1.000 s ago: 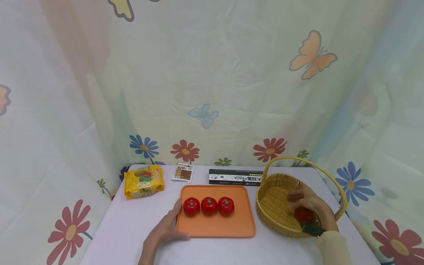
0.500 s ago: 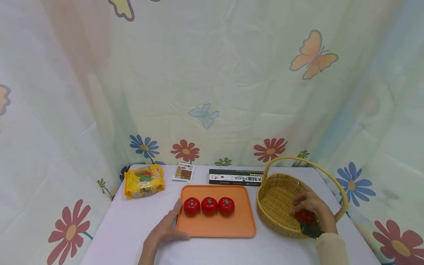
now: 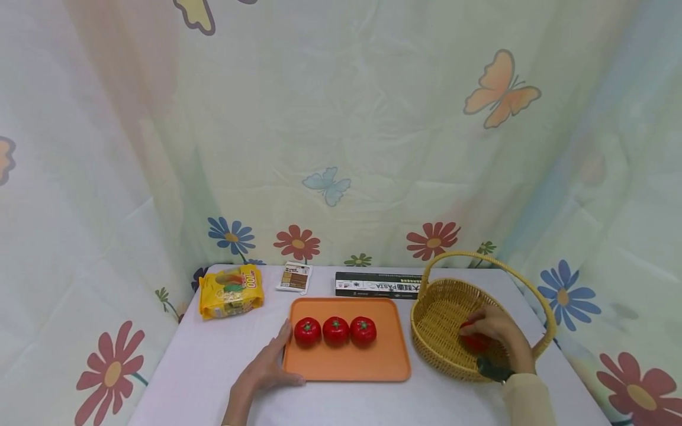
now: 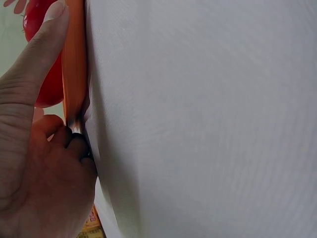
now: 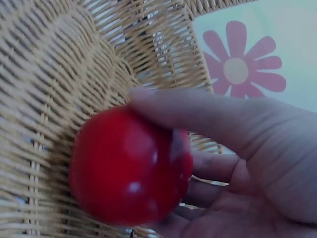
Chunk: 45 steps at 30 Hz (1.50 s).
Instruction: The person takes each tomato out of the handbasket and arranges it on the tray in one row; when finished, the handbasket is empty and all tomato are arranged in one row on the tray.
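In the head view my left hand [image 3: 269, 362] lies at the orange tray's [image 3: 346, 368] near left corner. Its thumb stretches along the front rim and its fingers reach up the left side; some fingers bend near the rim in the left wrist view. Three red tomatoes sit in a row on the tray: a left one [image 3: 307, 332], a middle one [image 3: 336, 331] and a right one [image 3: 363, 331]. Inside the wicker basket [image 3: 434, 337], my right hand [image 3: 492, 324] grips another tomato [image 5: 126, 168] between thumb and fingers. Wickerwork shows close beside that tomato.
The basket's tall handle [image 3: 482, 254] arches above its right side. Behind the tray lie a long pasta box [image 3: 378, 285] and a small white-and-brown packet [image 3: 295, 277]. A yellow package [image 3: 232, 291] stands at the back left. Flowered cloth [image 3: 341, 118] surrounds the table.
My right hand has closed round the tomato in the basket and shifted slightly left with it. The left hand, tray and tray tomatoes have stayed in place.
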Available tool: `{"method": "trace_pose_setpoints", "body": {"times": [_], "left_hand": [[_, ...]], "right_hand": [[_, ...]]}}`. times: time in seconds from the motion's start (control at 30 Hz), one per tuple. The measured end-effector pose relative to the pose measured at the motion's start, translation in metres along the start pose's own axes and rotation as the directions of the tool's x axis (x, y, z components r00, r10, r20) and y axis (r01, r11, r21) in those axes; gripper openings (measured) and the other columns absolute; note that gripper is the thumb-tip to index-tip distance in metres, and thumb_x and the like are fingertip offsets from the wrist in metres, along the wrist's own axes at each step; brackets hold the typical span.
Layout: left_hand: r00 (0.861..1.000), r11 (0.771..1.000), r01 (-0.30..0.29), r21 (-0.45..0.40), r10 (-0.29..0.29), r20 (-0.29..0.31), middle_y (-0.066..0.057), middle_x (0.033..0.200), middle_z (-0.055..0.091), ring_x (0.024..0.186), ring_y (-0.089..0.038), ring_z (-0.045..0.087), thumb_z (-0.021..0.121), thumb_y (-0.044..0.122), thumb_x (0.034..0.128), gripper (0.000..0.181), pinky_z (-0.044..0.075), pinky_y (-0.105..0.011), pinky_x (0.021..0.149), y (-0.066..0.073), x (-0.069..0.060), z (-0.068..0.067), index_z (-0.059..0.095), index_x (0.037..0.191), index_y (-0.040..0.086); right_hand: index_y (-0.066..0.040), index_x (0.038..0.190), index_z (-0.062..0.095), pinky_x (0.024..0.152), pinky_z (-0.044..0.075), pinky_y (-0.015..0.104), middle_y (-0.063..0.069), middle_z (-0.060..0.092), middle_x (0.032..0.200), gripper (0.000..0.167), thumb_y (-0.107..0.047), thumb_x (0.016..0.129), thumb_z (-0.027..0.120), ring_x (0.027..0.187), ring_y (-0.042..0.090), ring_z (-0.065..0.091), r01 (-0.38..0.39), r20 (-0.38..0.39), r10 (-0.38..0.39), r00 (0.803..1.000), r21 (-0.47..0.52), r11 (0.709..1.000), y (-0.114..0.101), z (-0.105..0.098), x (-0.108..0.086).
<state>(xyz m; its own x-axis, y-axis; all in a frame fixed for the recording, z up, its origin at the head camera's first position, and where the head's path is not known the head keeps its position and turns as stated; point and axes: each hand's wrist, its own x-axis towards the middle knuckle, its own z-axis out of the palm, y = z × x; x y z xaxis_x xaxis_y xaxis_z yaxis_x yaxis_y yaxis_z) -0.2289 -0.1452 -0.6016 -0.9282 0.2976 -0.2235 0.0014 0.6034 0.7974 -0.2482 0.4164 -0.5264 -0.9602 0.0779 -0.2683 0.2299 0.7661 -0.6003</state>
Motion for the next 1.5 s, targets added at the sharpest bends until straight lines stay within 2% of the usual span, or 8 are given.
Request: {"method": "trace_pose_setpoints", "body": {"times": [0.17,0.47,0.67,0.83,1.1,1.23,1.37,1.5], "left_hand": [[1.000,1.000,-0.008,0.003,0.008,0.001,-0.010,0.180,0.020,0.163,-0.049,0.016,0.104,0.047,0.0658,0.141,0.020,-0.074,0.127,0.000,0.001,0.000,0.019,0.174,0.017],[1.000,1.000,-0.002,-0.003,0.002,0.007,-0.012,0.180,0.020,0.163,-0.050,0.016,0.104,0.045,0.0660,0.141,0.020,-0.074,0.127,0.001,0.001,0.000,0.019,0.174,0.016],[1.000,1.000,-0.007,0.003,0.007,0.010,-0.012,0.180,0.020,0.162,-0.051,0.017,0.104,0.044,0.0664,0.141,0.021,-0.074,0.126,0.001,0.001,0.000,0.019,0.174,0.015],[1.000,1.000,-0.017,0.011,0.017,0.012,-0.012,0.180,0.019,0.163,-0.050,0.017,0.103,0.047,0.0666,0.141,0.021,-0.074,0.127,-0.001,0.002,-0.001,0.018,0.174,0.015],[1.000,1.000,-0.022,0.014,0.021,0.011,-0.011,0.180,0.019,0.163,-0.050,0.016,0.103,0.049,0.0667,0.141,0.020,-0.073,0.127,-0.004,0.002,-0.001,0.019,0.174,0.015],[0.999,1.000,-0.030,0.008,0.030,0.015,-0.012,0.180,0.019,0.162,-0.052,0.016,0.103,0.047,0.0662,0.141,0.020,-0.073,0.127,-0.004,0.002,-0.001,0.019,0.174,0.014],[0.999,0.999,-0.030,0.010,0.030,0.011,-0.012,0.180,0.019,0.162,-0.053,0.016,0.104,0.047,0.0660,0.141,0.021,-0.073,0.127,-0.003,0.002,-0.001,0.019,0.174,0.014],[0.999,0.999,-0.032,0.017,0.031,0.010,-0.012,0.180,0.019,0.162,-0.051,0.016,0.103,0.047,0.0668,0.141,0.020,-0.072,0.128,-0.003,0.002,-0.002,0.019,0.174,0.013]], "right_hand": [[0.004,0.102,0.079,0.069,0.055,0.028,0.008,0.068,0.091,0.050,-0.043,0.089,0.089,0.084,0.022,0.059,-0.011,0.036,0.009,0.999,0.056,0.998,-0.001,0.003,0.010],[0.006,0.123,0.076,0.087,0.063,0.043,0.018,0.071,0.113,0.053,-0.038,0.095,0.085,0.100,0.030,0.063,0.009,0.006,-0.010,1.000,0.106,0.994,-0.025,0.013,0.001],[0.007,0.116,0.075,0.079,0.060,0.036,0.015,0.066,0.106,0.058,-0.047,0.096,0.082,0.095,0.026,0.060,0.015,0.001,-0.015,1.000,0.096,0.995,-0.031,0.014,-0.002],[0.009,0.116,0.069,0.077,0.062,0.036,0.016,0.064,0.106,0.062,-0.049,0.097,0.080,0.094,0.026,0.061,0.012,0.011,-0.013,1.000,0.123,0.992,-0.034,0.013,-0.003],[0.006,0.111,0.068,0.077,0.060,0.037,0.011,0.066,0.100,0.054,-0.046,0.098,0.079,0.091,0.026,0.061,0.038,0.015,-0.040,0.999,0.139,0.990,-0.043,0.016,-0.003],[0.010,0.123,0.065,0.083,0.067,0.044,0.019,0.070,0.111,0.059,-0.041,0.097,0.082,0.096,0.029,0.066,0.027,0.027,-0.033,0.999,0.201,0.979,-0.048,0.019,-0.006],[0.013,0.138,0.058,0.087,0.067,0.048,0.027,0.067,0.125,0.070,-0.040,0.098,0.081,0.105,0.034,0.067,0.050,0.033,-0.059,0.998,0.218,0.975,-0.055,0.017,-0.011],[0.012,0.141,0.057,0.089,0.066,0.046,0.027,0.066,0.127,0.068,-0.036,0.099,0.081,0.106,0.035,0.064,0.075,0.016,-0.080,0.997,0.210,0.975,-0.061,0.013,-0.018]]}}
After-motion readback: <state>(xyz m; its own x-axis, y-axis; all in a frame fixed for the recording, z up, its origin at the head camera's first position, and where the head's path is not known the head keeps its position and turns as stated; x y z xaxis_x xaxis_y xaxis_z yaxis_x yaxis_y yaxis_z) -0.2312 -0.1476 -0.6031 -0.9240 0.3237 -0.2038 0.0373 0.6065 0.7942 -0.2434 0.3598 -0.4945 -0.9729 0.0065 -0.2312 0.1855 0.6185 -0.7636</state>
